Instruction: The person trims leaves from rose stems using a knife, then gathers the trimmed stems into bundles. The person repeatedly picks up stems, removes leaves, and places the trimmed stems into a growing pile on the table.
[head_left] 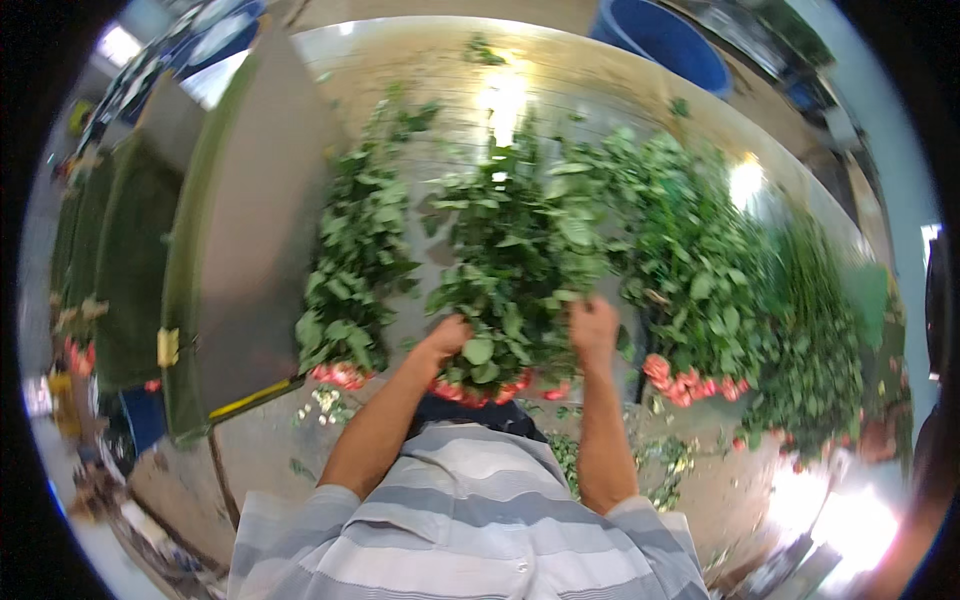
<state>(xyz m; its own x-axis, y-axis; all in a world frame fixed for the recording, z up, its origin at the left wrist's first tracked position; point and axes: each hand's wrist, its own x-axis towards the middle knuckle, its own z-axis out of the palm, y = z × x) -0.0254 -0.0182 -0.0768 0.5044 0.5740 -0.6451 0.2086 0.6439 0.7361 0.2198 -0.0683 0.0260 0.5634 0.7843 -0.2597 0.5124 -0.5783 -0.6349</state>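
A bunch of pink-red roses [505,240] lies on the metal table with its blooms toward me and its leafy stems pointing away. My left hand [452,335] is curled at the bunch's left edge, its fingertips hidden among the leaves. On the other side, my right hand [594,325] is closed around a leafy rose stem [575,220], slightly blurred. A pink bloom [556,391] hangs just below and left of that hand. To the left lies a smaller group of roses [350,250], and to the right a larger one [695,270].
A tall board with green edging [250,240] stands upright at the left. More long green stems [815,310] lie at the far right. Past the table's far edge [480,22] is a blue tub [665,45]. Cut leaves and petals litter the floor [270,460].
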